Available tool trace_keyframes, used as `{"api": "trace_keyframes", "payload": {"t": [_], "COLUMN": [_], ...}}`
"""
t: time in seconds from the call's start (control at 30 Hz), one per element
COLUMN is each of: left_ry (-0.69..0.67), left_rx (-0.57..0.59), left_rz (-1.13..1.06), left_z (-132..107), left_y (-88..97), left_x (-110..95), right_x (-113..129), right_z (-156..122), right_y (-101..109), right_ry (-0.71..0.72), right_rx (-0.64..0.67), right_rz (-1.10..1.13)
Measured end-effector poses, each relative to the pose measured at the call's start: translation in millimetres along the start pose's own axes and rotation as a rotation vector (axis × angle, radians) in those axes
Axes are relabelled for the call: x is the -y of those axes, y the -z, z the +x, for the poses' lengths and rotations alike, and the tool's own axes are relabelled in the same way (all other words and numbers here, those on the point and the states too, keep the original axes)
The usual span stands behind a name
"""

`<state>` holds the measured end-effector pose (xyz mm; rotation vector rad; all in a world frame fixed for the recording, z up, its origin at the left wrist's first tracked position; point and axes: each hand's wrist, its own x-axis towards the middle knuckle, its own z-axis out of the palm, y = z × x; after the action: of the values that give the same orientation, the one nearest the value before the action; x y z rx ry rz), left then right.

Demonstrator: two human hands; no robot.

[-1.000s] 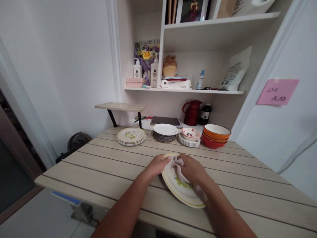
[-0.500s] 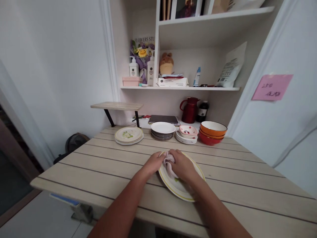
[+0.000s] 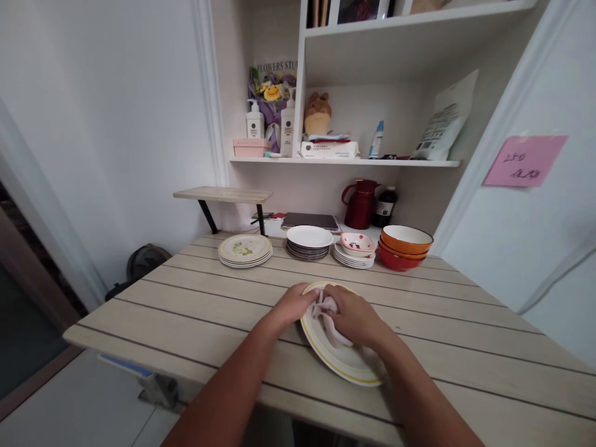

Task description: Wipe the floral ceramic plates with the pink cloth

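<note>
A cream plate (image 3: 321, 352) with a yellow rim lies tilted near the front of the slatted table, partly covered by my hands. My left hand (image 3: 297, 302) grips its upper left edge, thumb over the rim. In my right hand (image 3: 354, 315) a pale pinkish cloth (image 3: 336, 334) is bunched and pressed on the plate's upper face. The fingertips of both hands come close together at the cloth, and the underside of the plate is hidden.
Along the back stand flowered plates (image 3: 245, 249), dark plates topped by a white one (image 3: 310, 237), small plates under a pink bowl (image 3: 357, 243), and orange and red bowls (image 3: 404, 249). Behind them are a red jug (image 3: 361, 205) and a small raised shelf (image 3: 222, 195).
My right hand and the cloth have shifted slightly right and down over the plate. My left hand keeps its hold on the rim. The whole view has moved a little.
</note>
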<state>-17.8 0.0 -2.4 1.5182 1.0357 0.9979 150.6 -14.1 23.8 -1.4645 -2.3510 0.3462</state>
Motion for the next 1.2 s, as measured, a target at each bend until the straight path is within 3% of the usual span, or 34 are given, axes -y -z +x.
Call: {"api": "trace_keyframes", "payload": {"t": [0.23,0.57,0.83,0.93,1.1,1.2], "left_ry": [-0.001,-0.016,-0.016,-0.027,-0.014,0.011], "left_rx": [-0.066,-0.022,-0.006,-0.021,-0.071,-0.097], "left_rz": [0.034,0.072,0.080,0.055,-0.027,-0.118], "left_z": [3,2,-1,0,3,3], "left_y": [3.2,2.3,0.4,0.1,1.3,2.5], "left_x": [1,0,-1,0,4,5], "right_x": [8,0,-9,-8,4,8], "right_z": [0,8,2,-6,-9,-2], "right_y": [-4,-5,1,3,-3,-10], "right_ry": [0.060,-0.047,-0.115,-0.074,0.169,0.127], "right_rx": [-0.017,-0.062,-0.016,0.027,0.055,-0.017], "right_rz": [0.051,0.028,-0.038,-0.043,0.098,0.112]}}
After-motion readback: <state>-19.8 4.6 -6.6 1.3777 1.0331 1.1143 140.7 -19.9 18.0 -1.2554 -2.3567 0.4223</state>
